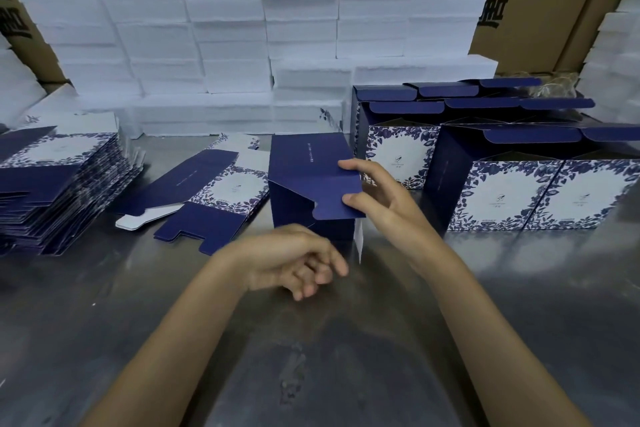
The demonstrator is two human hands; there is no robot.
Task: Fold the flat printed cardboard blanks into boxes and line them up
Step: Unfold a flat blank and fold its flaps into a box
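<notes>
Left hand: nearest the camera, hovering over the steel table, fingers loosely curled, holding nothing, just short of the box in hand.
Right hand: pinching the navy flap of the box in hand, thumb on the flap's lower right corner, index finger on its upper edge.
Box in hand: standing at table centre, already squared up from its flat state, navy sides showing; flap bent over but not tucked; a white tab hanging at its lower right corner. Judged mid-fold, closing step not yet done.
Single flat blank: lying open on the table just left of the box in hand, unfolded, navy panel and floral printed face up. Likely next in turn.
Stack of flat blanks: at the left edge, well apart from the hands, many layers deep. Bulk of the work judged still ahead.
Finished boxes: at the right, standing side by side in rows, floral fronts toward the camera, navy top flaps open and upright; several done, exact count unclear since the rear ones are partly hidden.
White foam blocks: piled behind everything along the back.
Brown shipping cartons: at the very back, printed with black characters.
Progress: a modest share folded and lined up, one underway, a large pile left.
</notes>
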